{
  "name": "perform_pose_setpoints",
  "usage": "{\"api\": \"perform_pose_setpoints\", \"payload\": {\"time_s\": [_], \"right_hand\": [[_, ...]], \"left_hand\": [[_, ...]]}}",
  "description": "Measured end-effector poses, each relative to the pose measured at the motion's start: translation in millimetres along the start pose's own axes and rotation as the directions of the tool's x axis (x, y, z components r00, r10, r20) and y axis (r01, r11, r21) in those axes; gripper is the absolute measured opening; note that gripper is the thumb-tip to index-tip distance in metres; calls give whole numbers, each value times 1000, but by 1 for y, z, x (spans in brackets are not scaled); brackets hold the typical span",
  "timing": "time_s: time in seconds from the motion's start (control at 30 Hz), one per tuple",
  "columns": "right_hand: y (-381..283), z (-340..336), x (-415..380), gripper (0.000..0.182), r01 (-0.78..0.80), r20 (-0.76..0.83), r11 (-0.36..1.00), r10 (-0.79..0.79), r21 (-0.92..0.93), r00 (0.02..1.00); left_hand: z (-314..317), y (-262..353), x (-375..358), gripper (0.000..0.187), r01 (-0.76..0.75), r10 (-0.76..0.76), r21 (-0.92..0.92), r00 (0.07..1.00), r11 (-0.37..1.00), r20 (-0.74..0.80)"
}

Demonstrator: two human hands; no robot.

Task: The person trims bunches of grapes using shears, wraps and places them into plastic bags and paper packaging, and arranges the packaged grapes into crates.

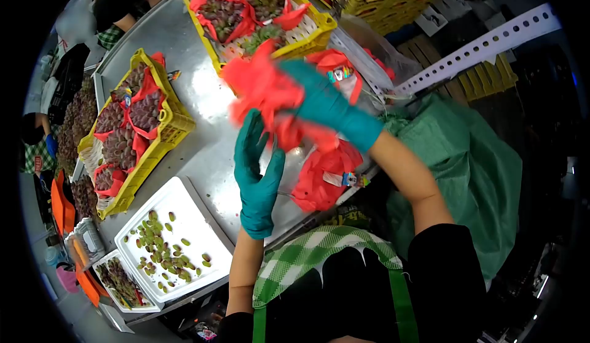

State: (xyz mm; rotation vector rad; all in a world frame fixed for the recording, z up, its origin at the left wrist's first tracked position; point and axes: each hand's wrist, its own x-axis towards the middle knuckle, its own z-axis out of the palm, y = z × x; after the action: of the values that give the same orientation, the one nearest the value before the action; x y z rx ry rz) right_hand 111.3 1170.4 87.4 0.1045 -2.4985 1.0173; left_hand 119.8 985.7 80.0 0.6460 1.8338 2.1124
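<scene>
Blurred by motion, a bunch of red bags or wrapping (pixel 261 88) hangs over the metal table in the middle of the view. My right hand (pixel 316 97), in a teal glove, is closed on it from the right. Just below the red material, my left hand (pixel 256 177), also gloved in teal, points upward with its thumb and fingers apart. Another red bag (pixel 319 180) with a small printed tag lies to the right of my left hand. More red material (pixel 335 63) with a tag rests beyond my right hand.
Yellow crates of grape bunches in red wrapping stand at the back (pixel 319 35) and left (pixel 175 128). A white tray (pixel 203 220) holds loose green grapes; a smaller tray (pixel 147 307) holds stems. A perforated white bar (pixel 479 51) and green sack (pixel 461 159) are right. Other people stand upper left.
</scene>
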Motion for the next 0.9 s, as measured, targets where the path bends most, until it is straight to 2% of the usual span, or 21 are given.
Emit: {"api": "perform_pose_setpoints", "payload": {"time_s": [0.03,0.07,0.1,0.13,0.17,0.23,0.27,0.33,0.37,0.4,0.43,0.47,0.5,0.53,0.57,0.6,0.7,0.73,0.8,0.87,0.9], "right_hand": [[37,-14,0,82,-100,-2,995,100,14,995],[75,-22,-8,81,-199,-6,979,200,30,980],[96,-25,-24,78,-297,-29,902,304,-312,952],[113,-21,-42,75,-359,-82,705,394,-612,915],[133,-5,-63,73,-366,-59,727,411,-581,910],[172,21,-88,70,-365,-7,774,423,-517,906],[164,14,-88,71,-393,100,837,460,-381,882],[127,-6,-95,72,-478,312,874,479,-86,821],[124,1,-106,76,-435,325,897,434,-74,840],[118,7,-119,81,-390,341,918,388,-64,856],[98,14,-131,81,-190,214,958,237,-216,948],[92,32,-144,85,-369,300,927,333,73,894],[68,42,-154,90,-359,264,933,345,7,901],[53,53,-157,97,-453,349,841,347,295,871],[40,72,-166,104,-453,190,765,413,458,891],[35,92,-171,100,-415,89,590,501,693,861],[1,51,-134,96,-396,264,127,558,909,787],[1,38,-119,82,-289,156,174,536,941,830],[5,7,-90,71,-255,97,158,642,954,760],[24,-15,-67,53,-182,-27,215,714,960,700],[28,-28,-53,50,-38,-156,255,695,966,702]], "left_hand": [[5,-4,-3,66,-139,137,136,990,981,21],[6,-20,-12,73,-309,260,434,951,847,168],[18,-20,-22,80,-223,115,500,964,837,238],[31,-27,-38,81,-273,-19,684,922,677,387],[40,-42,-50,82,-353,-181,805,857,477,483],[41,-84,-55,79,-367,-236,834,841,412,487],[36,-103,-58,78,-372,-275,850,831,374,484],[13,-137,-59,69,-412,-45,758,865,507,500],[6,-157,-58,65,-413,57,687,877,598,477],[9,-174,-61,60,17,-100,367,973,930,208],[10,-167,-59,56,92,-162,379,974,921,157],[12,-160,-57,53,167,-222,385,969,908,104],[13,-154,-55,51,241,-281,385,958,891,52],[15,-150,-51,51,316,-340,364,940,876,1],[16,-150,-48,51,329,-350,356,937,875,-4],[18,-149,-46,51,341,-361,350,933,873,-9],[20,-148,-31,50,308,-336,303,941,902,45],[20,-147,-22,50,271,-308,300,948,915,81],[22,-140,1,50,152,-213,318,963,936,165],[23,-129,38,50,-61,-59,364,949,929,309],[26,-123,61,50,-193,28,389,920,901,390]]}}
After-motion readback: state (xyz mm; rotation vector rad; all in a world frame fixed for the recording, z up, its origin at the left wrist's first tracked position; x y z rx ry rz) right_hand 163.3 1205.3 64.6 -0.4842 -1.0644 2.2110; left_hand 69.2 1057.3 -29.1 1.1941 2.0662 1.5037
